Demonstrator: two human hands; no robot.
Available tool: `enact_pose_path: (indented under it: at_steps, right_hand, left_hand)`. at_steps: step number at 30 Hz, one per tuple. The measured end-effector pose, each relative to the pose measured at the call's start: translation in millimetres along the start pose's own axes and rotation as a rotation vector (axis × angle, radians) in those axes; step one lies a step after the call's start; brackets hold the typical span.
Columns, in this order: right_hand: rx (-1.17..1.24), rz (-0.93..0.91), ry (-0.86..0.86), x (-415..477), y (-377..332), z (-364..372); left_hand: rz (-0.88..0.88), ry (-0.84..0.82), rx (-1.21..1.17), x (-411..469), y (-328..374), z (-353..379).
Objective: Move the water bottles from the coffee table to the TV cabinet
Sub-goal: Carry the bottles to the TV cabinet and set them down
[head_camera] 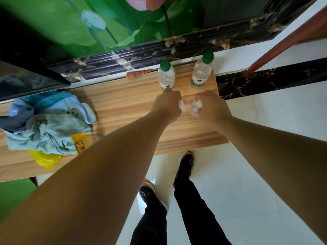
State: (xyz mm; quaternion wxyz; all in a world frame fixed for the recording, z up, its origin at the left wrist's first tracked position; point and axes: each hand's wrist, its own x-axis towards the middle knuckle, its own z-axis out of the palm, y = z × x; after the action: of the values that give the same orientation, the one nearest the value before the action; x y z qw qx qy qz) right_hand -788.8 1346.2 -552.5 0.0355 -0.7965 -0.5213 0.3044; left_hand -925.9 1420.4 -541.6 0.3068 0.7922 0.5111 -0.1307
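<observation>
- Curled tight, your left hand grips a clear bottle; your right hand grips a second bottle, over the TV cabinet.
- At twelve o'clock, a green-capped bottle and its twin stand upright.

Clear plastic bottles stand on the matt wood-grain cabinet top above a glossy white floor.

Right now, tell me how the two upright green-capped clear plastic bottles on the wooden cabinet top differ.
The left green-capped clear plastic bottle shows no label from here; the right green-capped clear plastic bottle shows a green-and-white label low on its body. The left bottle stands just beyond the left hand; the right bottle stands nearer the right end of the wooden cabinet top, apart from the right hand. Both stand upright with green caps.
</observation>
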Motion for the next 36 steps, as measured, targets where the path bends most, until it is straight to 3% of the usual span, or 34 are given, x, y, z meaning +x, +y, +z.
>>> enact_pose_path:
  at_steps: [4,9,20,31,36]
  right_hand:
    - [-0.026,-0.011,0.001,3.4,-1.8,0.7]
    - [-0.008,0.0,0.002,-0.3,-0.4,-0.4]
    - [-0.089,0.042,-0.114,-22.8,-3.2,-25.9]
    - [-0.057,0.062,0.054,-75.4,-42.7,-180.3]
    - [-0.044,0.065,0.169,-111.0,-54.5,-258.5]
  left_hand:
    - [-0.058,0.047,-0.059,5.3,-2.8,-2.0]
    - [-0.016,-0.074,-0.037,-1.5,-8.3,-0.5]
    - [0.029,-0.144,0.09,-28.6,-12.8,-26.0]
    - [0.205,-0.059,0.245,-73.6,62.5,-152.4]
    - [0.372,0.047,0.267,-101.8,110.2,-208.4]
